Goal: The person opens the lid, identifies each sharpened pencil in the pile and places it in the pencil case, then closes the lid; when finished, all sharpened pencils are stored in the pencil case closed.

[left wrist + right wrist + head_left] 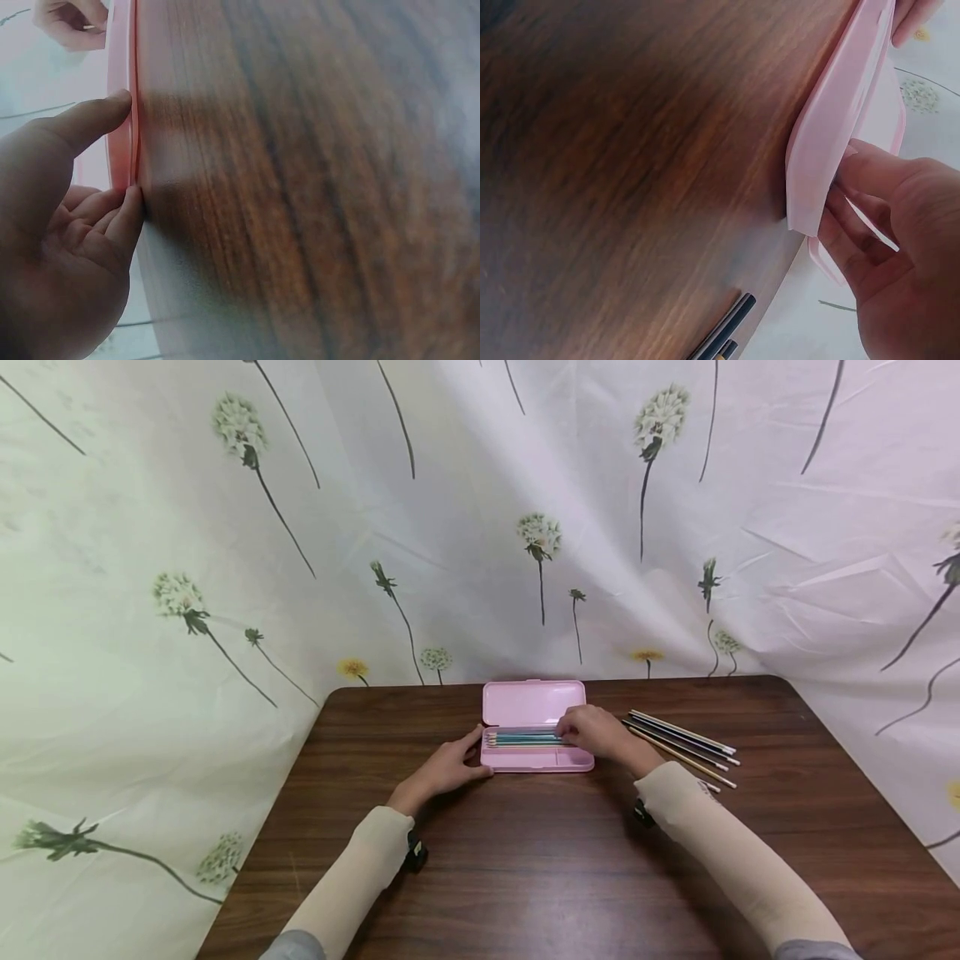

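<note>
A pink pencil case (pixel 517 762) lies open near the table's far edge, its lid (pixel 534 702) tipped back. Several teal and green pencils (pixel 521 739) lie side by side in the rear compartment, pale tips to the left. My left hand (pixel 448 766) holds the case's left end, thumb at the front edge and fingers at the side. My right hand (pixel 592 729) reaches into the right end with curled fingers, pinching at a pencil's end; its fingertips are partly hidden by the case wall (pixel 821 157) in the right wrist view.
Several loose pencils (pixel 682 739), dark and gold, lie fanned out on the brown wooden table (pixel 495 868) right of the case, beside my right forearm. A pale cloth with dandelion prints (pixel 465 527) hangs right behind the table.
</note>
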The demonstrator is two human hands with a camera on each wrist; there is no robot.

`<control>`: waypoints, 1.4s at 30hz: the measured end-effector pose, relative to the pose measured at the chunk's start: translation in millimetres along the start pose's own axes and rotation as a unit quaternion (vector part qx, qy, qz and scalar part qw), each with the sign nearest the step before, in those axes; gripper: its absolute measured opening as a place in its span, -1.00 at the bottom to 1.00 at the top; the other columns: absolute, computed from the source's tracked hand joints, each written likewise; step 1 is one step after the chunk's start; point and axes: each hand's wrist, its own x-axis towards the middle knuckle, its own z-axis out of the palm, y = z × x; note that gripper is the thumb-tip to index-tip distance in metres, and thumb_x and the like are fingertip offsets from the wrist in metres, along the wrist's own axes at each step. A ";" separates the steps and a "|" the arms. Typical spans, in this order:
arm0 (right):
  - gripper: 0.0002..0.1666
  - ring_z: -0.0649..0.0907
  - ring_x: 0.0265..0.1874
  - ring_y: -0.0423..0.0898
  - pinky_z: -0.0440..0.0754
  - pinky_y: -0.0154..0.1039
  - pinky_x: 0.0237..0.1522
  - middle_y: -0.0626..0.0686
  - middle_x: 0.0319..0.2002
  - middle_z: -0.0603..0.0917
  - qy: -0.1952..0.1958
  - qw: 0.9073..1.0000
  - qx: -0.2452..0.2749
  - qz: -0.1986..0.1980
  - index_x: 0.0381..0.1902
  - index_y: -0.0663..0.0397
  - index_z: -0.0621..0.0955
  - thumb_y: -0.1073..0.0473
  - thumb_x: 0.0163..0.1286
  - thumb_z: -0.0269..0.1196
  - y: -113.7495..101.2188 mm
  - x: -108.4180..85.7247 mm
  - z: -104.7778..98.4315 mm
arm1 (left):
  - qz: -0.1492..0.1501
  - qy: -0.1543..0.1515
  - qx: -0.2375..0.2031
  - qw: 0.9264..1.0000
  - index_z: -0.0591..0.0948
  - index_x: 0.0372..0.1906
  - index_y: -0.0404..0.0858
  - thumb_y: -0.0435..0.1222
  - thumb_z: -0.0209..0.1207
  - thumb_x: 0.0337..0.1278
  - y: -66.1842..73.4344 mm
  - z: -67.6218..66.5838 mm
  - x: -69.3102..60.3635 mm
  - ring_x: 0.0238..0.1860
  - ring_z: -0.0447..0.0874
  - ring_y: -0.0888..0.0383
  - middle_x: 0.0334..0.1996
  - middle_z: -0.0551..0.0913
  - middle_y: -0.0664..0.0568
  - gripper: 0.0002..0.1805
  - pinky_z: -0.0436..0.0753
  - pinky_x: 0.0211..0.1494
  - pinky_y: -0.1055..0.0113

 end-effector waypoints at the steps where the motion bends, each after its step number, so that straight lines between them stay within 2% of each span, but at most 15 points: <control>1: -0.84 0.73 -0.18 -0.11 0.78 0.00 0.05 0.03 -0.12 0.83 -0.001 1.000 0.000 0.001 -0.12 0.06 0.86 0.33 0.45 0.39 -0.3 0.4 -0.2 | 0.001 0.000 -0.002 1.000 0.11 0.74 -0.18 -0.04 0.36 0.43 -0.2 0.1 -0.4 0.55 0.47 -0.10 0.69 0.22 -0.13 -0.02 0.49 0.58 -0.02; 8: -0.88 0.77 -0.17 -0.05 0.78 0.02 -0.03 0.05 -0.17 0.83 0.023 0.999 -0.011 -0.019 -0.16 0.09 0.85 0.32 0.43 0.41 -3.2 9.0 -12.9 | 0.002 0.002 -0.016 1.000 0.11 0.73 -0.22 -0.06 0.37 0.41 -0.3 -1.3 -1.7 0.55 0.46 -0.09 0.69 0.19 -0.13 -0.01 0.48 0.59 0.01; 14: -0.84 0.76 -0.15 -0.03 0.77 0.00 -0.02 0.08 -0.12 0.84 0.041 0.999 -0.006 -0.020 -0.08 0.15 0.84 0.28 0.50 0.36 -5.3 24.2 -30.6 | 0.001 0.004 -0.011 1.000 0.11 0.73 -0.22 -0.05 0.37 0.42 -0.5 -2.6 -2.9 0.56 0.45 -0.08 0.69 0.20 -0.12 -0.01 0.47 0.59 0.00; 17: -0.79 0.76 -0.07 0.04 0.77 0.04 0.06 0.14 -0.06 0.83 0.042 0.999 0.002 -0.009 0.00 0.20 0.81 0.26 0.53 0.33 -7.3 31.6 -38.8 | 0.002 0.005 -0.010 1.000 0.11 0.73 -0.21 -0.06 0.37 0.42 0.2 -3.0 -2.9 0.58 0.42 -0.07 0.70 0.19 -0.11 -0.02 0.45 0.61 -0.01; 23: -0.59 0.68 0.26 0.22 0.63 0.18 0.36 0.26 0.22 0.72 0.019 1.000 0.005 0.012 0.27 0.27 0.68 0.17 0.59 0.30 -9.1 46.5 -45.4 | 0.002 0.001 -0.011 1.000 0.10 0.73 -0.21 -0.05 0.36 0.43 1.5 -2.3 -2.0 0.60 0.39 -0.06 0.69 0.19 -0.11 -0.02 0.44 0.62 -0.01; 29: -0.43 0.51 0.46 0.26 0.47 0.23 0.53 0.29 0.44 0.55 -0.026 0.997 0.015 0.066 0.45 0.25 0.53 0.08 0.63 0.25 -9.5 57.1 -43.2 | 0.000 -0.001 -0.020 1.000 0.10 0.73 -0.21 -0.05 0.36 0.44 2.3 -0.9 -1.1 0.57 0.44 -0.06 0.70 0.19 -0.11 -0.02 0.48 0.59 0.01; 35: -0.30 0.43 0.54 0.30 0.39 0.26 0.57 0.31 0.52 0.47 -0.065 0.992 0.034 0.106 0.57 0.24 0.39 0.01 0.65 0.21 -9.7 61.0 -38.6 | 0.001 0.001 -0.014 1.000 0.12 0.72 -0.23 -0.07 0.36 0.43 1.2 1.6 -0.8 0.54 0.48 -0.08 0.69 0.19 -0.13 -0.03 0.50 0.58 0.01; 42: -0.37 0.49 0.49 0.27 0.43 0.25 0.55 0.30 0.47 0.52 -0.049 0.993 0.057 0.095 0.53 0.25 0.45 0.02 0.67 0.19 -10.9 62.8 -38.2 | 0.000 0.005 -0.015 1.000 0.13 0.72 -0.23 -0.09 0.37 0.42 1.1 1.9 -1.5 0.55 0.47 -0.07 0.70 0.18 -0.11 -0.03 0.49 0.59 0.02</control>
